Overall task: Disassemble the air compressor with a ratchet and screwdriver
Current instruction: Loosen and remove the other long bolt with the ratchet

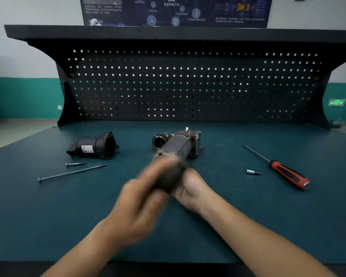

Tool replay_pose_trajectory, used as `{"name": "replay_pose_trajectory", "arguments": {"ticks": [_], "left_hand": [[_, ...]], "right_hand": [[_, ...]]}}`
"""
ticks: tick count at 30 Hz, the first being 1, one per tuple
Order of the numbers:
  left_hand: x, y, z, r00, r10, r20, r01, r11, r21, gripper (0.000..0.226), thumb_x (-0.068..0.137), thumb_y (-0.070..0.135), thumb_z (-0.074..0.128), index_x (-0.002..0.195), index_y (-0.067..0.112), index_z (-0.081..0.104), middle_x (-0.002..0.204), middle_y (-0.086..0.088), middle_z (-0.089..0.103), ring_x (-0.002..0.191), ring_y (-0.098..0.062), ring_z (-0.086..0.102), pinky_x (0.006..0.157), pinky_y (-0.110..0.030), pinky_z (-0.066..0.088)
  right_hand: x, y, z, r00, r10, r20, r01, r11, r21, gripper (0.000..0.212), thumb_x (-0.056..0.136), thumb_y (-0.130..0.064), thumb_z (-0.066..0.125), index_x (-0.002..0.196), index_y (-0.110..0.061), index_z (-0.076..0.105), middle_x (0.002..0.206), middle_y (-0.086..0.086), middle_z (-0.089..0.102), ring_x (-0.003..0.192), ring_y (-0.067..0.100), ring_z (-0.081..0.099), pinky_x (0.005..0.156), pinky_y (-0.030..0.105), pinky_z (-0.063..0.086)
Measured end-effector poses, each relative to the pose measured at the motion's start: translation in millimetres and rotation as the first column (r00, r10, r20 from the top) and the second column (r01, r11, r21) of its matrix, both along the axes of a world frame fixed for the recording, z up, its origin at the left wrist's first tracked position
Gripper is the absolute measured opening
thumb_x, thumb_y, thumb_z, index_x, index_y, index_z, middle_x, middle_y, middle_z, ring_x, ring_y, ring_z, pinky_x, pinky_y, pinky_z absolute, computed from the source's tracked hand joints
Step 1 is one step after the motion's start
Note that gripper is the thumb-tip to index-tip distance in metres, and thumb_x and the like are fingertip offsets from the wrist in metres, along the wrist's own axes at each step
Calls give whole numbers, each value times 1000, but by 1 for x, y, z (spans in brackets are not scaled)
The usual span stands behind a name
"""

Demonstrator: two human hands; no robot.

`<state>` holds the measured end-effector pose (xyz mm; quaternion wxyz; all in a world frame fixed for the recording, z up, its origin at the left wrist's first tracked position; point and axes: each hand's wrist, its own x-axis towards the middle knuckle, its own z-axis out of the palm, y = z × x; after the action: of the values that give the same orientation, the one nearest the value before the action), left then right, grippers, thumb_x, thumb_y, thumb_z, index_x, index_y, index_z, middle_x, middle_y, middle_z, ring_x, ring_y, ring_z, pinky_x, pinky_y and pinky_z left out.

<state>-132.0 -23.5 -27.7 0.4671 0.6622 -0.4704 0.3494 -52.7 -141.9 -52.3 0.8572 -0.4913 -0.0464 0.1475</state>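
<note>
The air compressor body (pixel 179 144), a dark metal cylinder with a block at its far end, lies in the middle of the teal bench. Both hands meet just in front of it around a dark rounded part (pixel 171 176) that is blurred. My right hand (pixel 190 188) cups this part from below and the right. My left hand (pixel 142 198) is motion-blurred and closes over it from the left. A red and black screwdriver (pixel 284 170) lies to the right. A small socket bit (pixel 253 172) lies between it and my hands.
A removed black plastic housing (pixel 93 145) lies at the left. In front of it are a short bolt (pixel 75 163) and a long bolt (pixel 72 172). A black pegboard (pixel 188 84) rises behind the bench (pixel 48 216).
</note>
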Motion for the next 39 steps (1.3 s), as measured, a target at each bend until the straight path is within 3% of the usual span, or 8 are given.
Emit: {"name": "replay_pose_trajectory", "arguments": {"ticks": [3,8,14,18,23,29,35,39], "left_hand": [[6,5,9,918,-200,-341,-94,727,-680,42,97,46,35,108,6,42,44,14,40,31,-2,28,37,-7,26],[21,20,33,750,-528,-400,-175,424,-889,44,101,40,27,62,24,39,41,10,24,31,-3,19,29,-15,21],[13,14,12,999,-31,44,32,999,-41,36,98,47,33,133,41,40,91,21,67,72,3,63,54,-16,52],[15,16,-1,912,-61,406,-136,888,438,33,102,36,25,134,29,32,96,9,67,74,-5,61,55,-19,50],[8,11,13,888,-341,-308,99,796,-597,27,89,52,48,102,28,49,47,12,47,30,-3,30,37,-8,29],[19,21,35,727,-499,-472,-156,550,-821,73,101,38,22,38,25,58,36,11,24,29,-3,19,29,-14,21],[20,8,16,917,1,-398,-151,925,-348,26,94,34,36,90,36,61,43,6,37,26,1,29,39,-15,40],[5,8,10,960,-2,280,-106,923,370,30,102,44,18,126,50,35,51,4,52,37,-12,44,31,-15,38]], "right_hand": [[-1,-2,2,998,50,-26,-48,997,59,22,95,-22,43,88,-15,63,72,-2,73,62,8,68,50,15,48],[-2,-1,5,999,42,9,-42,995,85,20,94,-16,48,83,-11,63,70,0,73,59,8,68,48,15,50],[-1,0,5,1000,-19,18,18,1000,16,13,87,-17,57,76,-11,61,63,2,69,55,10,65,50,18,50],[-2,1,3,999,-33,12,34,999,-27,19,89,-21,57,74,-11,62,61,0,69,52,8,65,47,16,49],[-1,-3,5,999,51,-5,-51,997,52,19,95,-18,45,90,-10,61,74,2,73,66,11,70,60,20,54],[-3,-2,6,997,79,19,-79,996,44,25,96,-13,40,86,-14,63,75,-5,73,68,5,69,75,22,46],[-3,-1,8,999,20,39,-20,1000,22,24,95,-9,44,78,-11,59,68,0,71,62,10,68,68,21,50],[-4,-1,6,1000,3,29,-4,999,42,16,93,-10,49,82,-6,59,66,5,70,60,13,68,60,20,55]]}}
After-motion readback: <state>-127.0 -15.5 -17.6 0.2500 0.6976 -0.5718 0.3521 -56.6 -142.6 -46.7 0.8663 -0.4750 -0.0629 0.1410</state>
